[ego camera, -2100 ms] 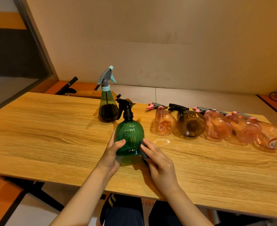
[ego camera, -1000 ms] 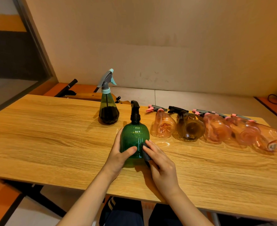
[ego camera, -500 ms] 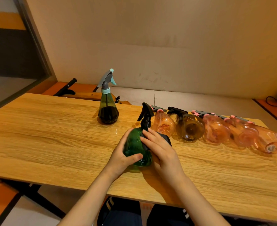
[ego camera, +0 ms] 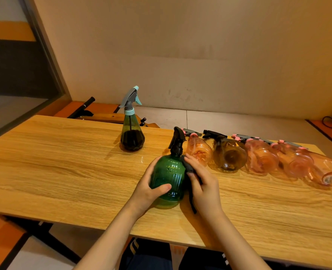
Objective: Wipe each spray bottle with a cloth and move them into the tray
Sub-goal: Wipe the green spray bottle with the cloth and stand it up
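Observation:
A round green spray bottle [ego camera: 169, 175] with a black trigger head stands on the wooden table [ego camera: 63, 166]. My left hand [ego camera: 148, 189] grips its left side, thumb across the front. My right hand [ego camera: 204, 184] holds a dark cloth [ego camera: 189, 168] against the bottle's right side. A cone-shaped dark bottle [ego camera: 132, 131] with a teal and grey trigger stands upright behind to the left. Several pink and amber spray bottles [ego camera: 229, 154] lie on their sides in a row to the right. No tray is in view.
The table's near edge runs just in front of my arms. A plain wall stands behind the table, and a folded wooden chair [ego camera: 102, 115] lies on the floor beyond the far edge. A cable [ego camera: 331, 121] lies at the far right.
The green bottle has turned in my left hand, its trigger swinging from the left to the back and right. My right hand with the cloth moved from the lower right of the bottle up its side.

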A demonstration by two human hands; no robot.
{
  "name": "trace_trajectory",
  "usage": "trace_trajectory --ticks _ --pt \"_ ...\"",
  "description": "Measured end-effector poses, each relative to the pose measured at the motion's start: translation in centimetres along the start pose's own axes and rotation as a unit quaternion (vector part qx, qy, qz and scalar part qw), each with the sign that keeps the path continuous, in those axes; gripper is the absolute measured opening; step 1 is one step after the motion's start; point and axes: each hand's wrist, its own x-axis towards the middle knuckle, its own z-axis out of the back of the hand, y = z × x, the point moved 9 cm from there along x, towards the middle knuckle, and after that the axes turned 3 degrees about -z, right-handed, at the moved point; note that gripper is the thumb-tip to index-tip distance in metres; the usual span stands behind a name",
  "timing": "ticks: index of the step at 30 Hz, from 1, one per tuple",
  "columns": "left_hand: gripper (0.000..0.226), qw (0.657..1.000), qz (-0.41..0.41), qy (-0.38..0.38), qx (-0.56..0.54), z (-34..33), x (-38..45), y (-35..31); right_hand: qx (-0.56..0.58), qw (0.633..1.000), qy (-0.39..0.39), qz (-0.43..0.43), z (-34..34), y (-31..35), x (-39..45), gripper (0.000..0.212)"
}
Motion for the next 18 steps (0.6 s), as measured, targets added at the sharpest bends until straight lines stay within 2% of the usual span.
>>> trace_trajectory --ticks 4,7,10,15,18 --pt "0.085 1.0 0.015 -0.01 -0.026 0.4 0.2 0.4 -0.003 1.0 -0.018 0.0 -0.2 -0.6 -2.1 0.054" --pt "0.092 0.993 0.03 -0.042 -0.106 1.1 0.3 0.8 -0.02 0.999 0.025 0.027 -1.6 -0.2 -3.5 0.062" --pt "0.111 0.982 0.04 -0.066 -0.172 1.6 0.4 0.9 -0.034 0.995 0.059 0.069 -2.5 0.4 -4.3 0.066" --pt "0.112 0.976 0.048 -0.071 -0.202 1.6 0.4 0.7 -0.039 0.993 0.061 0.089 -2.4 1.0 -4.3 0.066" --pt "0.12 0.976 0.057 -0.066 -0.201 1.5 0.3 0.8 -0.032 0.995 0.047 0.087 -2.1 0.9 -4.2 0.063"
